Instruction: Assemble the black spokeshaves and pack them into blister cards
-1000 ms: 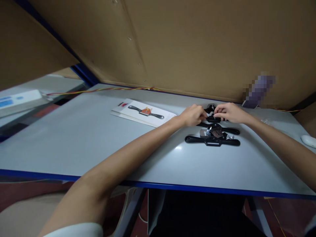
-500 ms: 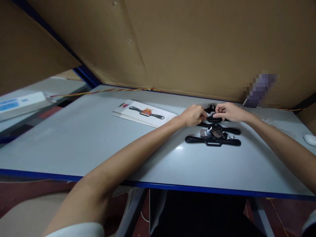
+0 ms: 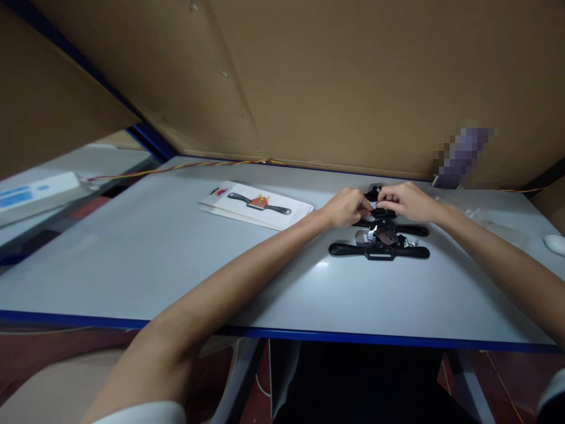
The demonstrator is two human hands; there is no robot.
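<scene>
Several black two-handled tools lie in a column on the grey table. The nearest one [image 3: 380, 252] is fully in view, with metal blades [image 3: 386, 236] and small silver parts just behind it. Over the farther tools, my left hand [image 3: 348, 207] has its fingers closed at the left side of a black tool body [image 3: 383, 213]. My right hand [image 3: 405, 200] faces it from the right, thumb and forefinger pinched above that body. Whatever sits between the fingertips of either hand is too small to make out.
Left of my hands lie flat printed cards [image 3: 260, 203] showing a tool. A phone-like object [image 3: 463, 159], pixelated, leans on the cardboard wall. Clear plastic [image 3: 474, 215] and a white mouse [image 3: 554, 244] are at the right. A power strip [image 3: 39, 197] is far left.
My right hand has shifted slightly left, closer to my left hand, and its fingers are pinched tighter. The camera view has tilted a little.
</scene>
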